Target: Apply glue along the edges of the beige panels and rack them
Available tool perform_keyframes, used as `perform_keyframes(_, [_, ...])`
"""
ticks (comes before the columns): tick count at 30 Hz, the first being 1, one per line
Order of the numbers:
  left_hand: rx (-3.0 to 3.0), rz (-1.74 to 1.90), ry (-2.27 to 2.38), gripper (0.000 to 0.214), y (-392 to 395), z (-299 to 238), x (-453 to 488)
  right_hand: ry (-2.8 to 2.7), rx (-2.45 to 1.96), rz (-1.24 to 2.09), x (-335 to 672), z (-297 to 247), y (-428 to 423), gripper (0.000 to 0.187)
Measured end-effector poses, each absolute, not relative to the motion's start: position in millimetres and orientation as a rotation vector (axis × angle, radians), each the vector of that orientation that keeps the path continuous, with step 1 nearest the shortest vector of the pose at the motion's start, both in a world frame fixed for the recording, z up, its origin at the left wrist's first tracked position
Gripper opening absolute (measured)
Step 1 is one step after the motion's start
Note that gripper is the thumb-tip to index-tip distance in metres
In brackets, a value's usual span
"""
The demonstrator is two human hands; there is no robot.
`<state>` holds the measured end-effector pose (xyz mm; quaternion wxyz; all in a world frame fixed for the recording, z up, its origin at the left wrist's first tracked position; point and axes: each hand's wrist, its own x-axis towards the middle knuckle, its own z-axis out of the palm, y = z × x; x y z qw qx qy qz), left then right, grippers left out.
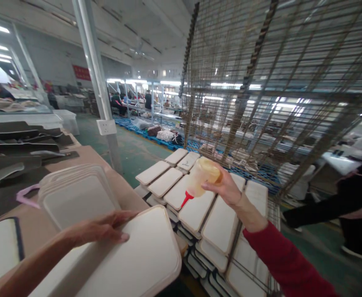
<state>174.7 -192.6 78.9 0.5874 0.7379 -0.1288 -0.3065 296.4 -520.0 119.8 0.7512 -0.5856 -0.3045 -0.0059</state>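
Note:
My left hand (111, 227) is at the upper left edge of a large white panel (144, 255) with rounded corners and a pale rim. The thumb lies on its face and the other fingers are at the edge, partly hidden. In my right hand (226, 187) is a translucent squeeze bottle (204, 175) with yellowish contents. Its red nozzle (186, 199) points down and left, above the white panels on the rack. Beside my left hand, a stack of pale rounded panels (78, 198) stands on the brown tabletop (91, 154).
Several white panels (226, 222) lie in layers on a wire rack. Tilted wire racks (245, 82) rise behind it. A post with a socket box (106, 127) stands beyond the table. Dark sheets (20, 144) are at left. A person in dark clothing (354, 194) is at right.

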Motion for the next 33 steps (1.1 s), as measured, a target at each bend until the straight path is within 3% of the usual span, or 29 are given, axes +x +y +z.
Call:
perform_keyframes(10, [1.591,-0.718,-0.370,0.069,-193.4,66.2,185.1,-0.579,-1.399,0.098,332.0,112.5,-516.3,0.052])
perform_keyframes(26, [1.610,-0.768,-0.345,0.071,-204.2,84.1,190.7,-0.471,-0.992,0.155,281.3,98.9,-529.9,0.044])
perform_keyframes(33, [1.621,-0.808,-0.351,0.068,-205.8,98.7,183.2,-0.504,-1.005,0.084,280.4,90.7,-534.4,0.056])
